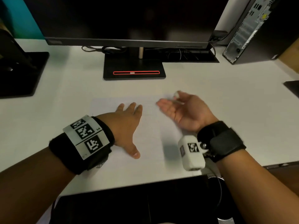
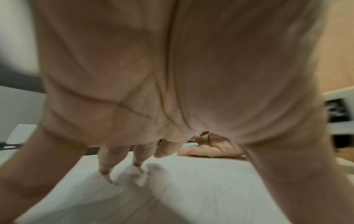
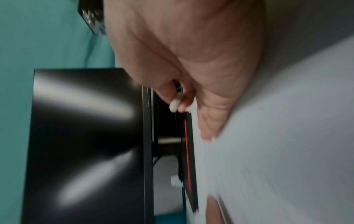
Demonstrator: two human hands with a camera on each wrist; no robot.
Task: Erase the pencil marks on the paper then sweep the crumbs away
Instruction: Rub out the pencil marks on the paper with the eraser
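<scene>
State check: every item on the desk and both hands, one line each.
paper: flat on the desk, pencil marks too faint to judge.
left hand: palm down, fingers spread, pressing on the paper.
right hand: edge down at the paper's far right, pinching the eraser.
eraser: small, white, lifted off the paper.
monitor: screen dark.
computer tower: upright at far right, back panel facing us.

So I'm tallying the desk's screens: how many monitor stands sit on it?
2. One stand, red-lined, sits centre back under the big monitor; another at the left edge. A dark corner at right is cut off.
</scene>
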